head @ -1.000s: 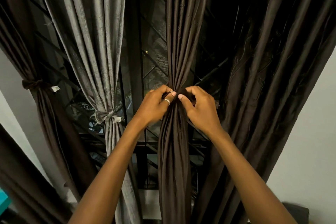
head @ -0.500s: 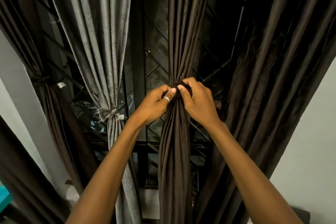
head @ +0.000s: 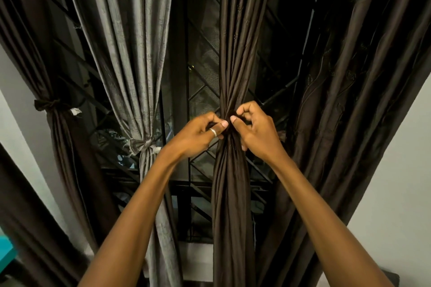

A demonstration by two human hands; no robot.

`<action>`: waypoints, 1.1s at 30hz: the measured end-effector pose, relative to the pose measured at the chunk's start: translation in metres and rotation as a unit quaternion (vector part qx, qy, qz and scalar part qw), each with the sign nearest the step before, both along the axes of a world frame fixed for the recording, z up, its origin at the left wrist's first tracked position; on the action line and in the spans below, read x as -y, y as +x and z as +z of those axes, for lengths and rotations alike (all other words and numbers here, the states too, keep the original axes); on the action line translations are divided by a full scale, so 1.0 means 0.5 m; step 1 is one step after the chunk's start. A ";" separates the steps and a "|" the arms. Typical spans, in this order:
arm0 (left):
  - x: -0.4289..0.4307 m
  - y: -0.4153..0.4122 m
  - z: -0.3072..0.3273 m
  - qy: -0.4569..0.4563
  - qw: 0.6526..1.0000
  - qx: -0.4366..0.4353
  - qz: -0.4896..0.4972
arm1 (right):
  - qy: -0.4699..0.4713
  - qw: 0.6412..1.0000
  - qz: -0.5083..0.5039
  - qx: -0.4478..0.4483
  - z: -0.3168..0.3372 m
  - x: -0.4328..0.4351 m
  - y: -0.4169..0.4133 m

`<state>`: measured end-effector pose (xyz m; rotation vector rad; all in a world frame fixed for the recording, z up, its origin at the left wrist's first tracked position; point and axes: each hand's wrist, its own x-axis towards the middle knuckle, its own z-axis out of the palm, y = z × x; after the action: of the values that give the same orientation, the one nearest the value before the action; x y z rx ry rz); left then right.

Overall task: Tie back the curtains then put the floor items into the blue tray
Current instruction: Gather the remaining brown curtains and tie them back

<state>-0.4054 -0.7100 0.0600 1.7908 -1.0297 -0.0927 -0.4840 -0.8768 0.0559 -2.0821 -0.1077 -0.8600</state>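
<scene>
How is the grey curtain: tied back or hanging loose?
Tied back. A knotted band cinches the grey curtain at mid height, and its folds fan out above the knot.

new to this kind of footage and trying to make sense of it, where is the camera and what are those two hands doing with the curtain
There is no machine here. A person wears one wide-angle camera on the head, so you look out along their own bare arms. The left hand, with a ring, and the right hand both pinch the gathered waist of the dark brown curtain, fingers curled into the fabric. Whether they hold a separate tie band, I cannot tell. To its left, the grey curtain and the far left curtain are already tied. The right curtain hangs loose. Behind them is a window grille.
</scene>
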 end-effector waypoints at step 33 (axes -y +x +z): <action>0.054 0.008 -0.028 0.023 0.966 0.250 0.054 | -0.290 0.948 -0.128 -0.032 -0.034 0.045 -0.020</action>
<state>-0.4012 -0.7373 0.0458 1.9572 -1.2816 0.4274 -0.4939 -0.8994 0.0390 -2.7192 -0.0605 -0.9998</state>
